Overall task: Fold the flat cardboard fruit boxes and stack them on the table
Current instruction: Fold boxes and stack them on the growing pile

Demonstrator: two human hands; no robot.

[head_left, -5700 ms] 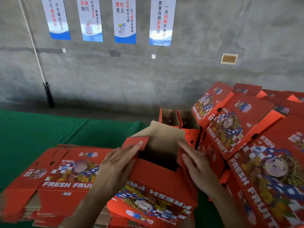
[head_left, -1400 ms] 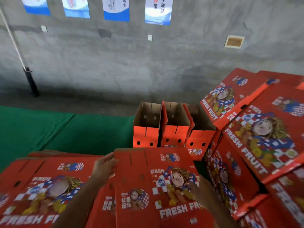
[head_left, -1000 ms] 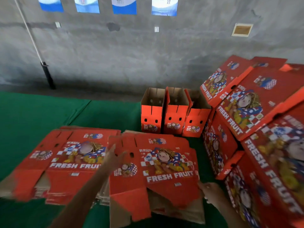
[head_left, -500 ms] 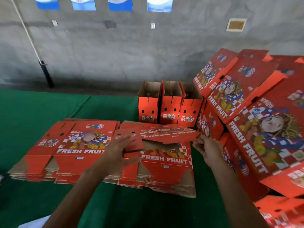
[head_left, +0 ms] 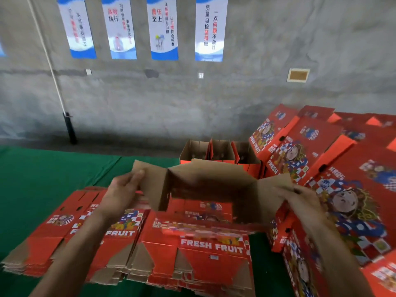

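I hold one cardboard fruit box [head_left: 211,185] up in front of me, pulled open so its brown inside faces me. My left hand [head_left: 122,194] grips its left flap and my right hand [head_left: 304,200] grips its right flap. Below it lie two stacks of flat red boxes: one at the left [head_left: 64,228] and one in the middle [head_left: 203,254], both printed "FRESH FRUIT". Three folded boxes [head_left: 220,151] stand open-topped in a row behind the held box.
A tall heap of folded red boxes [head_left: 347,179] fills the right side, leaning against the grey wall. The table is covered in green cloth [head_left: 42,179]. A pole [head_left: 68,127] leans on the wall at the left, under several posters [head_left: 162,28].
I have lifted the top flat box off the middle stack and spread it open between both hands. The camera has tilted up, showing more wall.
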